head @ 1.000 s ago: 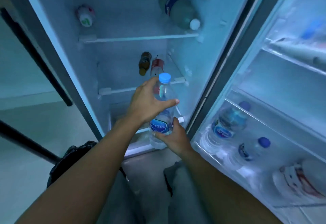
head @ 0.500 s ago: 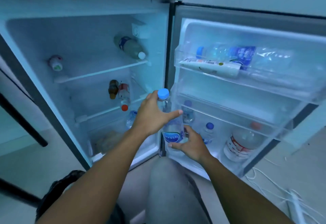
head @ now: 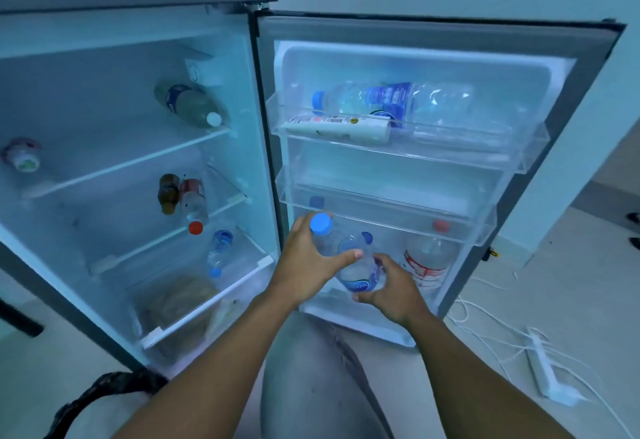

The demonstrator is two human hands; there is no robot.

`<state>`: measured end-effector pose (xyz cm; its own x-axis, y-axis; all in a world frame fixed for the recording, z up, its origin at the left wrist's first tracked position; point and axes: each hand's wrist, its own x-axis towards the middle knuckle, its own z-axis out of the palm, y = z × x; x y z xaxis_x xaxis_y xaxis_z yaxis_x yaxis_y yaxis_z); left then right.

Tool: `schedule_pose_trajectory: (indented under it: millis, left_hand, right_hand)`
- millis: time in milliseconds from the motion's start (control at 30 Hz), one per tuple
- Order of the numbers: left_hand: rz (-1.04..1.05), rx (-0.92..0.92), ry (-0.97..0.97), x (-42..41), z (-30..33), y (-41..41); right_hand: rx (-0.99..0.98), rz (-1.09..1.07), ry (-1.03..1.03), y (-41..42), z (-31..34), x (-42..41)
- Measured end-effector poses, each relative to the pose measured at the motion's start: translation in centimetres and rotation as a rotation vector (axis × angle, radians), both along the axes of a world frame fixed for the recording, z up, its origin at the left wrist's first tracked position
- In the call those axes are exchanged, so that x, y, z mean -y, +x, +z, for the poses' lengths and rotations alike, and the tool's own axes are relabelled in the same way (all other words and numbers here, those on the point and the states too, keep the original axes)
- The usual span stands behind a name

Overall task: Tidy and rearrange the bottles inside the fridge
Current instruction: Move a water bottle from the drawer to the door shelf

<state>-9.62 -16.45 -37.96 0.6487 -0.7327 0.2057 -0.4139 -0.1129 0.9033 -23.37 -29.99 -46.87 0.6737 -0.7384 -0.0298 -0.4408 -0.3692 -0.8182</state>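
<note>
I hold a clear water bottle [head: 349, 258] with a blue cap in front of the lowest door shelf [head: 353, 317]. My left hand [head: 308, 262] grips its upper part just below the cap. My right hand [head: 388, 286] cups its lower end by the blue label. Behind it in that door shelf stand two blue-capped bottles [head: 366, 238] and a large red-labelled bottle [head: 429, 258]. Inside the fridge, bottles lie on the shelves: a large one [head: 188, 104] on top, a brown one [head: 168, 193] and a red-capped one [head: 192, 201] in the middle, a small water bottle [head: 218, 248] lower down.
The top door shelf [head: 450, 148] holds a lying water bottle [head: 388, 99] and a white tube [head: 339, 127]. A small cup [head: 22, 156] lies at the far left of the top shelf. A drawer [head: 180, 307] sits at the bottom. White cables and a power strip [head: 547, 366] lie on the floor right.
My view swung right and up, from the fridge interior to the open door. Both hands carried the bottle rightward and lower, to the bottom door shelf.
</note>
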Motion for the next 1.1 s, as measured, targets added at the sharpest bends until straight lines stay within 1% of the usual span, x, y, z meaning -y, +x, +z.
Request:
schedule_pose_trajectory:
  millis: [167, 333, 433, 567, 633, 733, 800, 900, 933, 1000, 1100]
  left_hand:
    - [-0.027, -0.004, 0.047, 1.9, -1.8, -0.7]
    - [-0.005, 0.03, 0.044, 3.9, -2.8, -0.6]
    - [0.013, 0.054, 0.033, 4.5, -3.7, -0.9]
    - [0.034, 0.05, 0.035, 5.5, -4.8, -0.9]
    - [0.0, 0.083, 0.081, 6.3, -5.3, -0.7]
    - [-0.089, 0.184, 0.182, 7.5, -6.4, -0.7]
    - [-0.117, 0.201, 0.213, 8.4, -7.1, -0.9]
    - [-0.097, 0.235, 0.218, 9.0, -6.9, -0.9]
    - [-0.098, 0.229, 0.245, 9.7, -7.6, -1.1]
    - [-0.089, 0.253, 0.275, 10.4, -7.2, -1.1]
    - [-0.08, 0.28, 0.34, 11.3, -6.7, -1.4]
  right_hand:
    - [-0.022, -0.082, 0.031, 0.0, -1.5, 0.7]
    - [0.056, -0.206, 0.054, 0.7, -3.1, 0.3]
    - [0.069, -0.271, 0.047, 1.4, -4.2, -0.2]
    - [0.093, -0.291, 0.076, 2.2, -5.5, -0.3]
    - [0.097, -0.299, 0.11, 2.4, -6.1, -0.2]
    - [0.101, -0.33, 0.177, 2.5, -7.1, -0.1]
    - [0.1, -0.35, 0.202, 2.7, -7.6, 0.0]
    - [0.108, -0.368, 0.221, 2.9, -7.3, -0.1]
    - [0.096, -0.382, 0.247, 2.8, -8.3, 0.2]
    - [0.129, -0.418, 0.28, 3.1, -8.2, 0.4]
    - [0.11, -0.422, 0.287, 3.3, -7.9, 0.6]
